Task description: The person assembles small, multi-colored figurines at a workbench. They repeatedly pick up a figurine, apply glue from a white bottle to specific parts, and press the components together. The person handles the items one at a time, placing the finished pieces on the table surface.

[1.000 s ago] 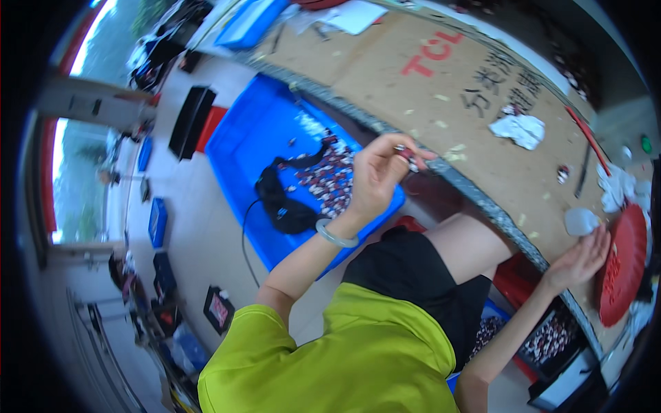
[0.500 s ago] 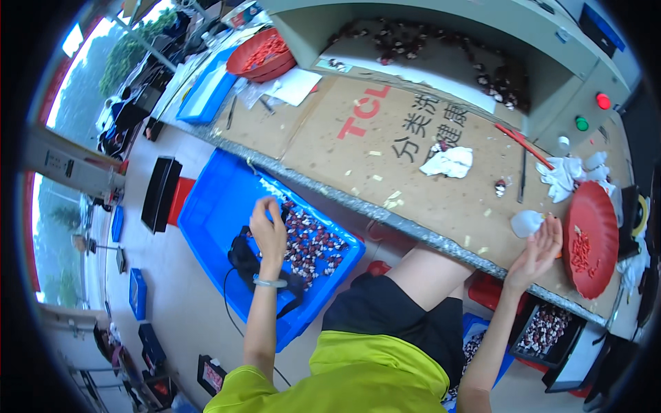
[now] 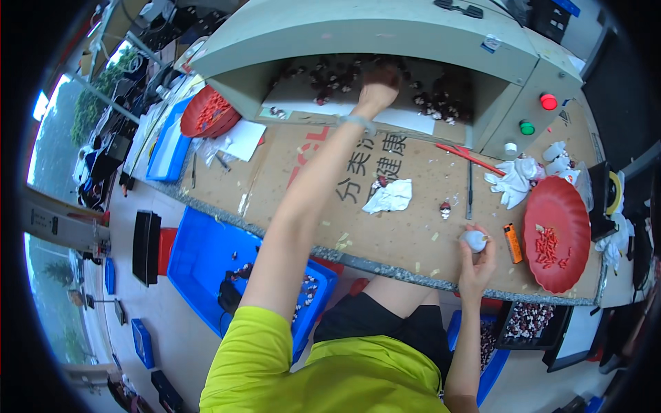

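My left hand (image 3: 380, 86) reaches into the open front of a grey-green box-shaped machine (image 3: 330, 45), among small dark-red and white figures (image 3: 441, 109) lying on its floor. Shadow and blur hide the fingers, so their grip does not show. By the bench's front edge, my right hand (image 3: 475, 265) has its fingers wrapped round a small rounded, translucent white bottle (image 3: 473, 239). A single little figure (image 3: 445, 209) stands up and left of that hand. To its right are an orange tube-like item (image 3: 512, 243) and a red scalloped bowl (image 3: 556, 265) holding small red pieces.
A crumpled white tissue (image 3: 387, 196), red tweezers-like tool (image 3: 471, 158) and thin dark tool (image 3: 469, 191) lie on the cardboard-covered bench (image 3: 275, 193). A blue bin (image 3: 200, 251) with more figures stands below, left. Another red bowl (image 3: 208, 113) is at the far left.
My left hand has gone from over the blue bin up into the machine's opening. My right hand, earlier spread beside the white bottle, now holds it, farther left. The whole view has shifted.
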A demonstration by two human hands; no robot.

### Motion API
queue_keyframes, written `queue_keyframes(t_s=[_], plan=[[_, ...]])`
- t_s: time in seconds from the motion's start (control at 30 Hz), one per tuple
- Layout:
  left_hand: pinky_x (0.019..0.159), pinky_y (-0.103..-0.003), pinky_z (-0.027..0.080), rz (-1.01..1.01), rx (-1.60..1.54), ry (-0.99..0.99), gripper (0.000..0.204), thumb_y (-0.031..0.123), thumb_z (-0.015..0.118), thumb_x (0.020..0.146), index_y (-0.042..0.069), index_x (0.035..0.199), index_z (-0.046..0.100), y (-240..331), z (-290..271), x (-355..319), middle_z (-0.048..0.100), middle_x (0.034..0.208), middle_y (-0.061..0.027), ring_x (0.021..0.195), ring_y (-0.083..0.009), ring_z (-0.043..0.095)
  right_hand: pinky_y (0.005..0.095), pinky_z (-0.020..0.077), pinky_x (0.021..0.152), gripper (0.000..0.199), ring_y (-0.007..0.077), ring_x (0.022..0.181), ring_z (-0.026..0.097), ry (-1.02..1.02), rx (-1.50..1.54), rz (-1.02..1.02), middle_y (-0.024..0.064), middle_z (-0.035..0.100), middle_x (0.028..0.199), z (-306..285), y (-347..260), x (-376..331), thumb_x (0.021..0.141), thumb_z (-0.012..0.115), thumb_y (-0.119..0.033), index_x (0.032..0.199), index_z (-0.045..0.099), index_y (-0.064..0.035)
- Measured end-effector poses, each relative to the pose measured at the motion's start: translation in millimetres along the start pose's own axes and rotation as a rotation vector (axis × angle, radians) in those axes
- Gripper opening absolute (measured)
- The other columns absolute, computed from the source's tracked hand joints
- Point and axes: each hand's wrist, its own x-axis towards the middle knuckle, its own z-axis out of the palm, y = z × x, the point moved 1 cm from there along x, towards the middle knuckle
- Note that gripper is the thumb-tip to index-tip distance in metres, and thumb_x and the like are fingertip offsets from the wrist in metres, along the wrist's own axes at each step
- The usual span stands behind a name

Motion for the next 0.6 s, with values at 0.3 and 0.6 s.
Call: queue_keyframes(t_s=[0.3, 0.6], plan=[[0.083, -0.045, 0.051, 0.148, 0.207, 0.286, 0.043, 0.024, 0.065, 0.075, 0.006, 0.114, 0.060, -19, 44, 58, 0.063, 0.112, -0.0202, 0.097, -0.0392, 0.062, 0.0306, 0.0466, 0.088, 0.034, 0.0195, 0.096, 0.063, 0.035, -0.092, -0.055, 0.0128, 0.067, 0.103, 3, -10, 3, 0.082, 0.066, -0.001, 0.114, 0.057, 0.0021], [0.068, -0.028, 0.056, -0.275, -1.025, -0.140, 0.024, -0.009, 0.065, 0.081, -0.002, 0.098, 0.048, 87, -69, -156, 0.065, 0.099, -0.0184, 0.085, -0.0211, 0.068, 0.0305, 0.0476, 0.087, 0.043, 0.0170, 0.099, 0.058, 0.136, 0.167, -0.035, 0.0123, 0.061, 0.110, -10, 2, 1, 0.087, 0.059, 0.001, 0.128, 0.048, 0.0047]])
